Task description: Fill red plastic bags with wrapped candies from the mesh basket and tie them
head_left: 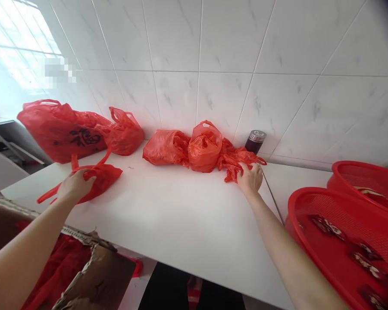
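Head view of two bare hands at a white table (181,211). The left hand (76,186) grasps a limp red bag (108,175), its fingers curled into the film and its straps trailing loose on the tabletop. The right hand (251,177) bends its fingers onto crumpled red bags (229,161); whether these are gripped or merely touched cannot be told. Just behind the latter stands a dark flask (255,143); a sideways drag on the plastic could topple it. A filled red bag (205,151) adjoins the crumpled ones and might be pulled along if the film clings. Near the left forearm, the ragged edge of a cardboard box (108,262) could snag a trailing strap. At right lie red baskets (305,193).
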`<move>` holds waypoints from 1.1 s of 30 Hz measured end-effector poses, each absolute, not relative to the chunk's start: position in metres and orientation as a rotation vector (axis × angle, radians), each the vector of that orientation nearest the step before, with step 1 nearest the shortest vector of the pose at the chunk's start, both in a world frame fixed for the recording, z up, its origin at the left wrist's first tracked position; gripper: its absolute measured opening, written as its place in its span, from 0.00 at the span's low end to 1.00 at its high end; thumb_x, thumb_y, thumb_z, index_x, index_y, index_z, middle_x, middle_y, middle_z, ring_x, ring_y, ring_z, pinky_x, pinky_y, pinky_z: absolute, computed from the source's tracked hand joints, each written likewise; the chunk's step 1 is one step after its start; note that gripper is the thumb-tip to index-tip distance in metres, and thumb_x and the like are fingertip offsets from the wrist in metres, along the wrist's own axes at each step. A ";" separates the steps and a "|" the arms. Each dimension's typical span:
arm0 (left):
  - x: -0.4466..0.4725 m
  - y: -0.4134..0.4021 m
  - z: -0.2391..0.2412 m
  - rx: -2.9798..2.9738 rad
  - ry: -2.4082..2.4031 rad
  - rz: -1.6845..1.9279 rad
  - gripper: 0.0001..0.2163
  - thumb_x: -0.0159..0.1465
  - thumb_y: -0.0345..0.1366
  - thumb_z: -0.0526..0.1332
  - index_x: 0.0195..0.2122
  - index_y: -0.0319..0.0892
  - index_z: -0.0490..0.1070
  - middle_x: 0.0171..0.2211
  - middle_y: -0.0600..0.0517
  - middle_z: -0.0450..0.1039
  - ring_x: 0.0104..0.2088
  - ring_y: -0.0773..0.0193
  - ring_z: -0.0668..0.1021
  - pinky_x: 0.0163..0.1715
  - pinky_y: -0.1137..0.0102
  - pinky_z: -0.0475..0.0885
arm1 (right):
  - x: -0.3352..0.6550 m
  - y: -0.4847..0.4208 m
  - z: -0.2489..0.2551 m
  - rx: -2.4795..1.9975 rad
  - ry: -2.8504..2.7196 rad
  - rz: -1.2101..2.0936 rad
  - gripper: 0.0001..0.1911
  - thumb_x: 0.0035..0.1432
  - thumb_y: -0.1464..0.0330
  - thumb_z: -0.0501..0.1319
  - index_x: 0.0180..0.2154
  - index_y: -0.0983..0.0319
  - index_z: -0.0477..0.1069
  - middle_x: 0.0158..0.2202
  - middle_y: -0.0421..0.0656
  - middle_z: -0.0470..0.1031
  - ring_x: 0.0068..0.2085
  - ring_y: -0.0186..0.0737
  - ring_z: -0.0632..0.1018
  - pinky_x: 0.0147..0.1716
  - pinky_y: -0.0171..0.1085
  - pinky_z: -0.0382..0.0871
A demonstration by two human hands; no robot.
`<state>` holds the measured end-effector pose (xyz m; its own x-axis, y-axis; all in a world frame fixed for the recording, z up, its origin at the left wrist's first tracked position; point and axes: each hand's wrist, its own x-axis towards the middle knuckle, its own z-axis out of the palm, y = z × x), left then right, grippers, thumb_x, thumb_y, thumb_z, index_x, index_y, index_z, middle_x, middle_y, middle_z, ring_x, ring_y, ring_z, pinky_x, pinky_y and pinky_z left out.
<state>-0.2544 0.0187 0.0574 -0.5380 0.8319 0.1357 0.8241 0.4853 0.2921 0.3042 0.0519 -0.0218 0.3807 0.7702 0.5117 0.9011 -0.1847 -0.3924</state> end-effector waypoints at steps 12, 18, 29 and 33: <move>-0.089 0.014 0.049 2.087 1.750 0.650 0.18 0.59 0.47 0.57 0.48 0.48 0.73 0.52 0.48 0.70 0.39 0.57 0.75 0.48 0.62 0.68 | 0.339 0.070 0.047 -1.675 -0.979 0.027 0.21 0.58 0.68 0.50 0.52 0.64 0.69 0.53 0.52 0.72 0.53 0.48 0.72 0.52 0.49 0.64; 0.014 0.002 0.068 1.885 1.265 0.731 0.23 0.61 0.53 0.55 0.54 0.48 0.68 0.56 0.46 0.69 0.52 0.54 0.74 0.47 0.63 0.70 | 0.301 0.009 0.090 -1.146 -0.962 0.266 0.17 0.57 0.65 0.55 0.48 0.61 0.70 0.47 0.46 0.75 0.43 0.40 0.77 0.41 0.40 0.72; 0.051 -0.051 0.029 1.125 0.812 0.883 0.12 0.58 0.45 0.65 0.27 0.40 0.71 0.27 0.54 0.73 0.30 0.68 0.75 0.42 0.67 0.73 | 0.233 -0.085 0.044 -0.846 -0.700 1.170 0.13 0.45 0.69 0.66 0.36 0.56 0.69 0.33 0.37 0.75 0.32 0.34 0.75 0.31 0.33 0.70; 0.016 -0.063 0.003 0.888 0.947 1.085 0.12 0.58 0.46 0.64 0.34 0.43 0.70 0.30 0.54 0.74 0.32 0.65 0.77 0.33 0.71 0.74 | 0.250 -0.078 0.027 -0.828 -0.519 1.106 0.14 0.42 0.70 0.67 0.33 0.57 0.68 0.31 0.37 0.75 0.31 0.34 0.75 0.29 0.34 0.69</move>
<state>0.0160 -0.0626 0.0034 0.1879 0.9659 -0.1784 -0.3076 0.2303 0.9232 0.2502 -0.0785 0.0272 0.3798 0.9246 -0.0303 -0.5671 0.2069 -0.7972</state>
